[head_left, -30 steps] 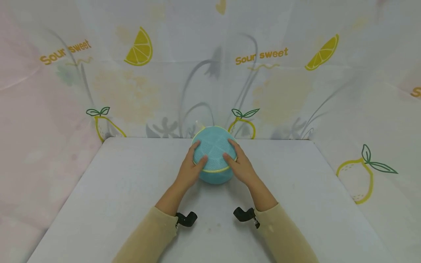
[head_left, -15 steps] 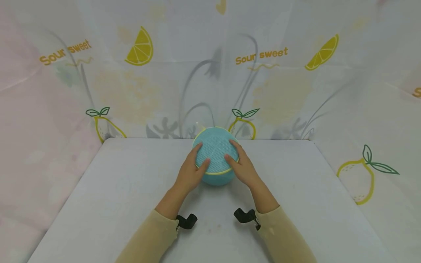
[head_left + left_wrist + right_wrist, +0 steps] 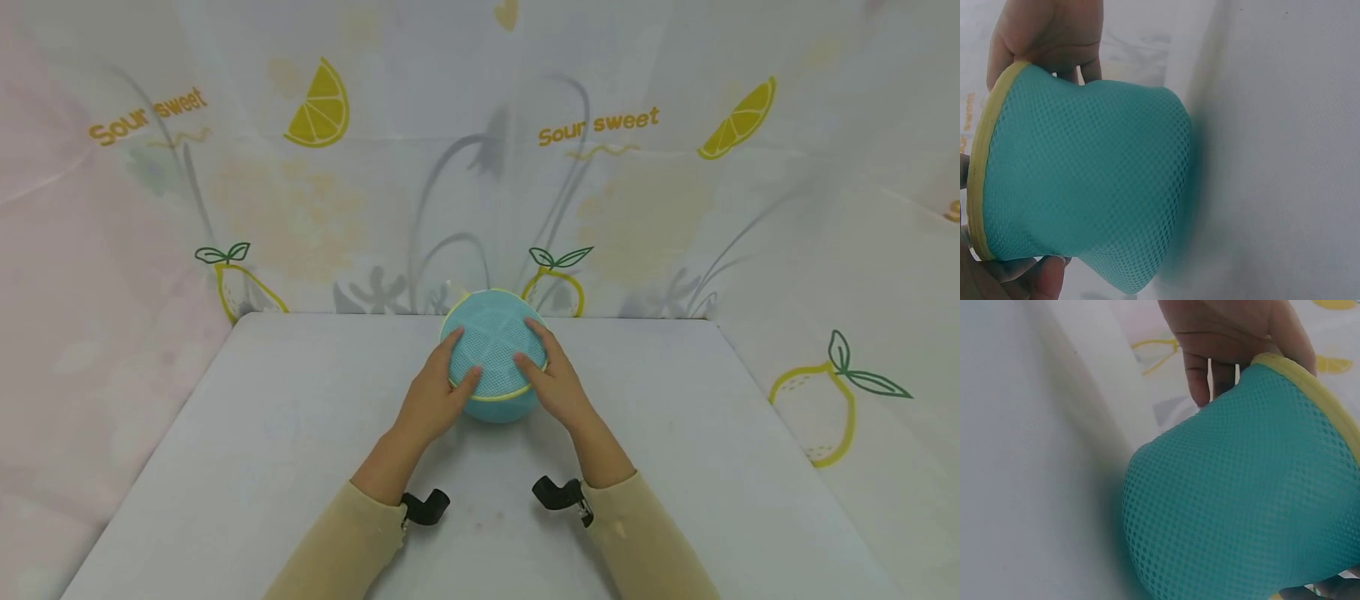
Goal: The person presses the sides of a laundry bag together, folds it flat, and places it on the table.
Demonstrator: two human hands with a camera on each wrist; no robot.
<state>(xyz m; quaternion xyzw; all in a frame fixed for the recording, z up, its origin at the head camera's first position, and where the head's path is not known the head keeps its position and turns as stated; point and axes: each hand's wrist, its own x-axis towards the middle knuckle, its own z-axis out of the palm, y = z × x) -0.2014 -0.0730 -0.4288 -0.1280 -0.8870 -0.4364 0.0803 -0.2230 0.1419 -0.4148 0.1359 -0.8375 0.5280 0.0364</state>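
A turquoise mesh laundry bag (image 3: 498, 342) with yellow trim is puffed into a rounded shape at the far middle of the table. My left hand (image 3: 435, 392) grips its left side, thumb on the near face and fingers round the side. On the right side my right hand (image 3: 558, 383) holds it the same way. The wrist views show the bag's mesh body (image 3: 1091, 169) tapering from a yellow zipped rim (image 3: 1310, 384), its lower end right at the table surface. Fingers behind the bag are partly hidden.
The white table (image 3: 262, 425) ends at a back wall of hanging cloth (image 3: 420, 100) printed with lemons and lettering. Black wrist mounts (image 3: 426, 507) stick out inward from both beige sleeves (image 3: 345, 542).
Both hands have shifted the bag slightly to the right and a little nearer, with its top tipped a bit toward me. The grip stays the same.
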